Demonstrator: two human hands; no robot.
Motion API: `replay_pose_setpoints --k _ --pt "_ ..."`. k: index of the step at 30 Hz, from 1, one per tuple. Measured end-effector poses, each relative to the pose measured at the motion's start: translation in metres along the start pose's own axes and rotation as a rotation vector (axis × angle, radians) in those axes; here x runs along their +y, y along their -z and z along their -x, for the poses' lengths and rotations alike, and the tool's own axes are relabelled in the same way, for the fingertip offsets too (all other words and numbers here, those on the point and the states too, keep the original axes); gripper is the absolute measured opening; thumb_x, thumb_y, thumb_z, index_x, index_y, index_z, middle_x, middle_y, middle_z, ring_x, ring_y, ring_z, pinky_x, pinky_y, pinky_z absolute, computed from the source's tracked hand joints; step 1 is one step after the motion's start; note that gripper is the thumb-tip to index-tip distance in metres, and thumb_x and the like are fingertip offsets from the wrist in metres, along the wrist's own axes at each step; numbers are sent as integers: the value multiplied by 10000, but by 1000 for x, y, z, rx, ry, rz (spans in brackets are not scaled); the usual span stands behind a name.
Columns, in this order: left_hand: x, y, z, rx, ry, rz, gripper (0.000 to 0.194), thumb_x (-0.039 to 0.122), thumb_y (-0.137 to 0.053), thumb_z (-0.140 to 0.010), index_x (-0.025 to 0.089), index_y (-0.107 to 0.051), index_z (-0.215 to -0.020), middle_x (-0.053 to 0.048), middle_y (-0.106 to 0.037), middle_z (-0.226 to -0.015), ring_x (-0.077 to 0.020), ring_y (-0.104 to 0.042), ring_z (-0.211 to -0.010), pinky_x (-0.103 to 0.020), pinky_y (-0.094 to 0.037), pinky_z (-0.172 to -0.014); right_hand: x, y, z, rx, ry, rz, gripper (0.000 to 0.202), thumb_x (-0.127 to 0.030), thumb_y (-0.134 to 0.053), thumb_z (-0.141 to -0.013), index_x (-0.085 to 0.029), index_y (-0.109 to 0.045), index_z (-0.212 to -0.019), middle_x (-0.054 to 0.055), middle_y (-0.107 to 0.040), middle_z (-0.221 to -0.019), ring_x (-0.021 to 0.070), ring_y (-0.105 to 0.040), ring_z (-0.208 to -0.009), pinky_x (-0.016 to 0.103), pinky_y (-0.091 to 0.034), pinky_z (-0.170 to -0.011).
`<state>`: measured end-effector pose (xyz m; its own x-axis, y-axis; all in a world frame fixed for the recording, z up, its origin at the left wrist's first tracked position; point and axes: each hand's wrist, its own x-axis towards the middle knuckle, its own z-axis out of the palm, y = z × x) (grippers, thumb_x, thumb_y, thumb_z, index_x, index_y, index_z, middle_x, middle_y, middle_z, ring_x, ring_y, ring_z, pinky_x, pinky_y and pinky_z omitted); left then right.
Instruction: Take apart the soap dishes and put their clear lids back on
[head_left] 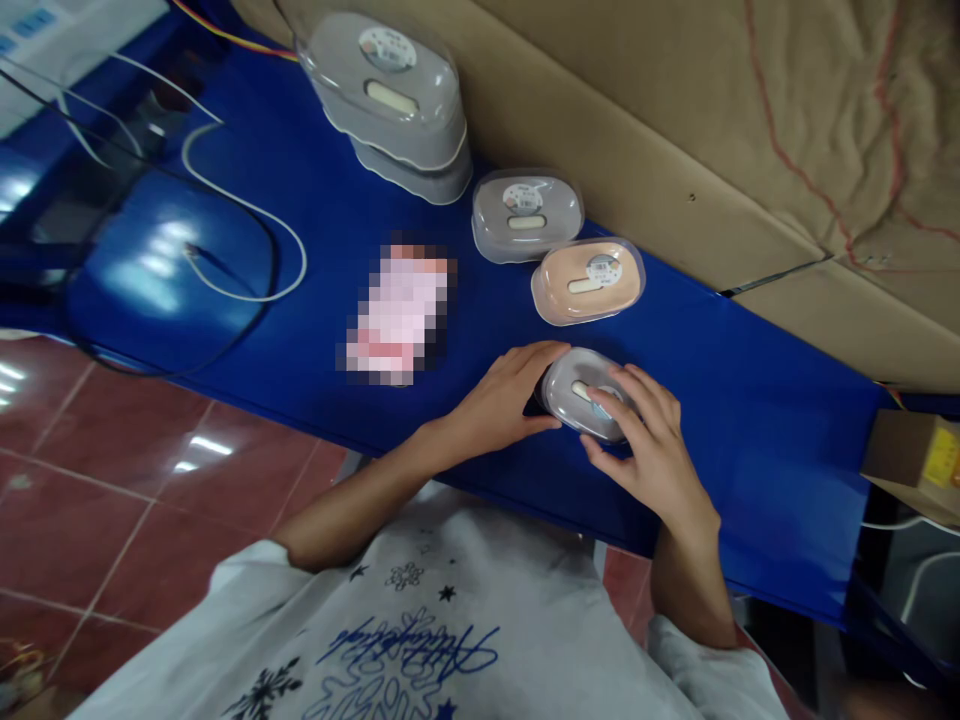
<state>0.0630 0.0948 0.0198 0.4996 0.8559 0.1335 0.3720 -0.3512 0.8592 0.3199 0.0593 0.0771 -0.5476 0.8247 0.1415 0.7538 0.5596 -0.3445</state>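
A small grey oval container with a clear lid [568,395] sits near the table's front edge between both hands. My left hand [502,400] curves around its left end, thumb toward the front and fingers along the back. On the other end, my right hand [645,440] grips it, with fingers reaching over the lid and its round label. Behind it lies a peach container with a clear lid [589,297]. A larger grey container [501,235] stands beside the peach one, and at the back left rises a stack of big grey containers [427,125].
A blurred-out pinkish rectangle [401,315] lies left of my hands. White and black cables loop across the blue table [750,470] at left. Large cardboard boxes [637,140] line the back edge; a small open carton [904,455] is at far right.
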Motion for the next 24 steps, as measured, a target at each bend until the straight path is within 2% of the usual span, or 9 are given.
replay_pose_setpoints --k 6,11,14,24 --pt "1 3 -1 -11 11 15 937 435 -894 -858 246 -383 -1621 -195 -519 -1632 -379 -491 -1525 -604 -395 -1266 1 -2 2 -7 3 -11 670 -313 -736 -1007 -355 -455 -1614 115 -520 -1638 385 -463 -1554 634 -453 -1214" --pt "5 9 -1 -61 64 45 976 573 -862 -859 270 -372 -1646 -187 -484 -1667 -392 -456 -1551 -630 -371 -1277 1 -4 3 -27 -19 -82 731 -296 -718 -1016 -427 -386 -1654 69 -431 -1705 386 -357 -1627 681 -412 -1269" --pt "5 11 -1 -55 79 71 932 588 -847 -869 284 -407 -1632 -172 -503 -1654 -385 -477 -1536 -624 -384 -1270 2 -3 2 -47 -12 -102 755 -284 -705 -1020 -452 -351 -1666 47 -402 -1727 386 -336 -1639 690 -416 -1273" --pt "7 12 -1 -72 113 103 932 548 -857 -874 276 -414 -1648 -166 -488 -1667 -388 -456 -1544 -632 -360 -1287 -2 -10 -1 -65 5 43 696 -309 -690 -1018 -359 -384 -1640 132 -430 -1651 444 -370 -1575 708 -423 -1239"
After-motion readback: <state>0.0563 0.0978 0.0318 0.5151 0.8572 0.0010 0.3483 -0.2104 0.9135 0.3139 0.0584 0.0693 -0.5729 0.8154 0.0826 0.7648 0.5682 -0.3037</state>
